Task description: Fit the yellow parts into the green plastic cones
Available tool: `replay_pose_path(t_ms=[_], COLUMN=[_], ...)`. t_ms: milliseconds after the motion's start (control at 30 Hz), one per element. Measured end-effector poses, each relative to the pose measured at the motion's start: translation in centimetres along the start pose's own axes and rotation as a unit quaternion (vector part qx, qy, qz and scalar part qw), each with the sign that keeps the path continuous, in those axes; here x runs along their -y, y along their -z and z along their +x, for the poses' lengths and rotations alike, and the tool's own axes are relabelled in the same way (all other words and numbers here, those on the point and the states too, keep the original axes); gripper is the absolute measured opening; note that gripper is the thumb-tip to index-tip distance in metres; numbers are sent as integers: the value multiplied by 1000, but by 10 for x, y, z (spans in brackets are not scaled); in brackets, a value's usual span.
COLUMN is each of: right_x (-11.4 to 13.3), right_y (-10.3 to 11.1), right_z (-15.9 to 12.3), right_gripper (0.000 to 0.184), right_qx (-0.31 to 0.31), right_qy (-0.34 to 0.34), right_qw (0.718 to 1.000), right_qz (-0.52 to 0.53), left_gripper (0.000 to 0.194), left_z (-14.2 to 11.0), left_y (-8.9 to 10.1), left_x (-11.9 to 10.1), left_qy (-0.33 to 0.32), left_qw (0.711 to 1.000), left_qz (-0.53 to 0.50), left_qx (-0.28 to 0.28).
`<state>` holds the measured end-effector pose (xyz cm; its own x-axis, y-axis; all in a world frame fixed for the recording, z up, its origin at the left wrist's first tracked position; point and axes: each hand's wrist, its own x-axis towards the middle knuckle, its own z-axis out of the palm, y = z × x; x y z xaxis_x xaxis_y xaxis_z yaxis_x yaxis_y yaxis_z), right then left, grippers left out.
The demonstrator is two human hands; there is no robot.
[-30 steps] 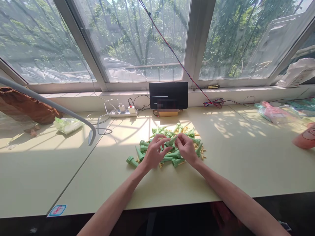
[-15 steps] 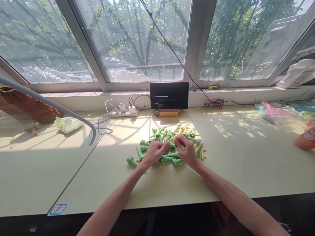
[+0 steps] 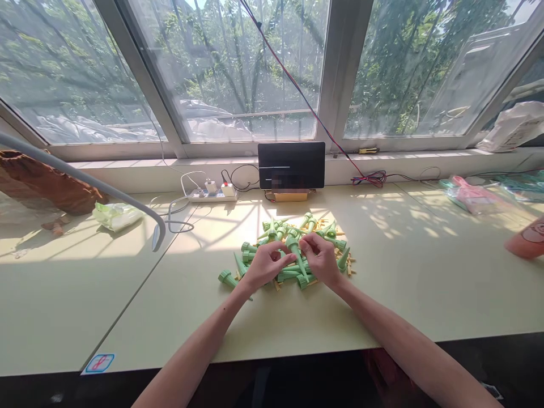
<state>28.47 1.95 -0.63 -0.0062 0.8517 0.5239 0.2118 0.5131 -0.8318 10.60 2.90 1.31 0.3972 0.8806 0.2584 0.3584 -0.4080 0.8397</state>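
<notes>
Half a second ago a green ribbed-cap cone was mostly covered between the two hands; now it shows along most of its length, cap toward the far side and point aimed near and slightly right. The left hand has loosened, thumb and forefinger now parted, while the right hand keeps nearly the same place. At the far right, the fingers seen earlier above a reddish object are gone.

The left grip is moderately wide, with the cone across its opening; whether it bears on the cone cannot be told. The right grip is narrow, fingertips drawn together beside the cap; anything pinched there is hidden. Both hands cover parts of the heap of green cones, and the reddish object is cut off at the right.

The cone is matte pale green, a slender taper below a broader cap, above the heap in the middle of the tabletop. Yellowish pegs poke out, mostly buried, at the heap's right side.
</notes>
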Motion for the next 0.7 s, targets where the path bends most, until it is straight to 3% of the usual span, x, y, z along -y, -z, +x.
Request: replay_pose_path(t_ms=[400,700], right_x=[-1,-5], right_y=[0,-2], right_z=[1,2], right_gripper=[25,30], right_qx=[12,11], right_qy=[-32,-73], right_qw=[998,990], right_qz=[60,118], left_gripper=[25,20], left_z=[0,0], left_y=[-4,-5], left_x=[7,10], left_qy=[-119,-184], left_qw=[986,973], left_qz=[100,116], left_qx=[-56,-75])
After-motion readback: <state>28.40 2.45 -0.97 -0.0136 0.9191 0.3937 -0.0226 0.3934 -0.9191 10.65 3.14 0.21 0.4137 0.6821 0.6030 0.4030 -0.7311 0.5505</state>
